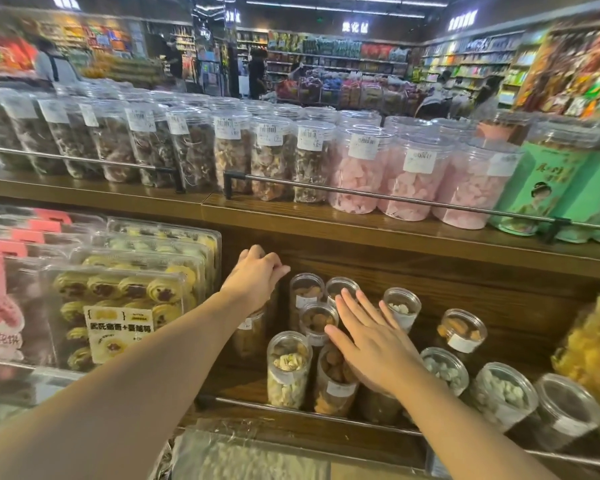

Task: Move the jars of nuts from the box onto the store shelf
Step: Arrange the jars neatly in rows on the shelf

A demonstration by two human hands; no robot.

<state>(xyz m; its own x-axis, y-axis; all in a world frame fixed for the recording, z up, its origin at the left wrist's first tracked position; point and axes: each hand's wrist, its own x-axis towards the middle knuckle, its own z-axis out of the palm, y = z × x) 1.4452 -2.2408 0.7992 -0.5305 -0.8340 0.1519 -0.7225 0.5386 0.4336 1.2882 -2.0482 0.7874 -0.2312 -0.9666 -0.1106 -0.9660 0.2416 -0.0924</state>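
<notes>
From the head camera, the left hand reaches deep into the lower bay of the dark wooden store shelf and curls over the lid of a clear plastic jar of brown nuts at the left end of the row. The fingers wrap the lid from above, probably because the jar is being set down or nudged back against the wood.

The right hand lies spread and flat, fingers straight, palm down across the tops of the clear round-lidded jars of nuts in the middle. It pinches nothing. It seems to steady the cluster so nothing tips while the left hand works.

In front stand a clear jar of pale pistachios and a clear jar of brown round nuts, both just behind the thin metal guard rail that keeps stock from sliding off. More jars run off to the right. The box is hard to make out; crumpled clear film shows at the bottom edge.

Each jar has a small white label, too blurred to read. The clear clamshell pastry box to the left has a yellow label in Chinese characters, not legible with certainty. Barcode stickers mark the tall clear jars of pink sweets above.
</notes>
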